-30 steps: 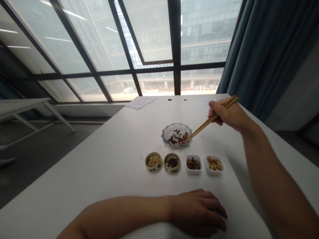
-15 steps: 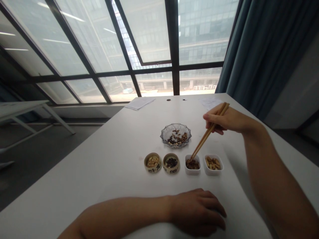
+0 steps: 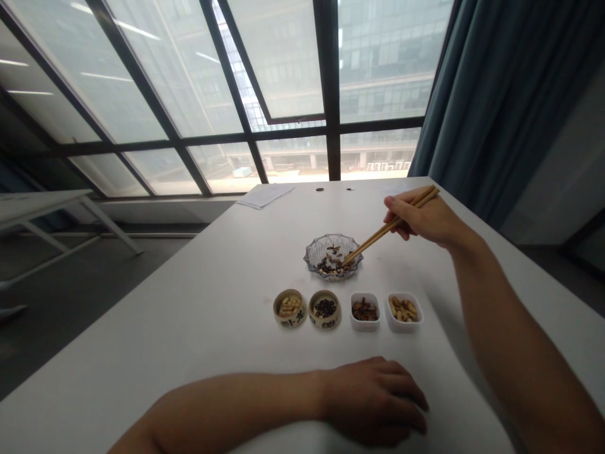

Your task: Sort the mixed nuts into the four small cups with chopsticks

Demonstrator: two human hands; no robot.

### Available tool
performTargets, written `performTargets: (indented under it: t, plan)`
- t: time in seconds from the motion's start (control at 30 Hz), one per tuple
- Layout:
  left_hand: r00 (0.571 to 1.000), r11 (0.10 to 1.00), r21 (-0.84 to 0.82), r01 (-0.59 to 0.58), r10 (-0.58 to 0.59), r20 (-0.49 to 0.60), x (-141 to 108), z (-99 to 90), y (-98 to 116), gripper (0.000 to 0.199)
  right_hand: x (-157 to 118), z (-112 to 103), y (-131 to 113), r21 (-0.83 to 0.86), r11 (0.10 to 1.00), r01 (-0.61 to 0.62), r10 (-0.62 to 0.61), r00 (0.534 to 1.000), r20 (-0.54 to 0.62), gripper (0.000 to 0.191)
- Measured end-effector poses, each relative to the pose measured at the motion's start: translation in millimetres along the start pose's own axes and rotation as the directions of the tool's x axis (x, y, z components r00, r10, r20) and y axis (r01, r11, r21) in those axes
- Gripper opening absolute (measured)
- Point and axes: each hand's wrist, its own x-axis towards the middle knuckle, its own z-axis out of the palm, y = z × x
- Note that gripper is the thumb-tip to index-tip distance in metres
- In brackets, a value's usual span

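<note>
My right hand [image 3: 411,214] is closed round a pair of wooden chopsticks [image 3: 390,226], whose tips are in the right part of a clear glass dish [image 3: 309,257] holding mixed dark and pale pieces. Nearer me stand a round bowl of pale pieces [image 3: 290,308], a round bowl of dark beans [image 3: 325,309], a white square tub of brown pieces [image 3: 365,311] and a white tub of tan pieces [image 3: 404,311]. My left hand [image 3: 378,400] lies palm down on the table in front of the tubs, fingers slightly bent and apart, holding nothing.
The white table [image 3: 212,302] reaches towards the windows. Sheets of paper [image 3: 265,196] lie at its far left edge, and two small round dark spots are near the far edge. A second table [image 3: 42,205] stands at the left; a blue curtain [image 3: 491,94] hangs at the right.
The chopstick tips have moved from the tub of brown pieces up and left into the glass dish. My right hand has shifted slightly left; my left hand stays in place.
</note>
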Motion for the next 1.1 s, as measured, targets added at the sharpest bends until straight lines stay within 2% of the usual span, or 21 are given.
performTargets:
  t: [0.17, 0.47, 1.1]
  plan:
    - [1.0, 1.0, -0.008, 0.013, -0.013, 0.024, 1, -1.2, 0, 0.032, 7, 17, 11, -0.05, 0.998, 0.032, -0.034, 0.998, -0.048, 0.053]
    - [1.0, 1.0, 0.007, 0.02, -0.021, 0.019, -1, 0.5, 0, 0.034, 15, 50, 43, -0.061, 0.998, 0.011, -0.007, 0.998, 0.054, 0.047]
    - [1.0, 1.0, 0.011, -0.001, 0.001, 0.006, -1, 0.1, 0, 0.033, 13, 72, 54, -0.082, 0.996, 0.04, -0.03, 0.993, 0.117, 0.051]
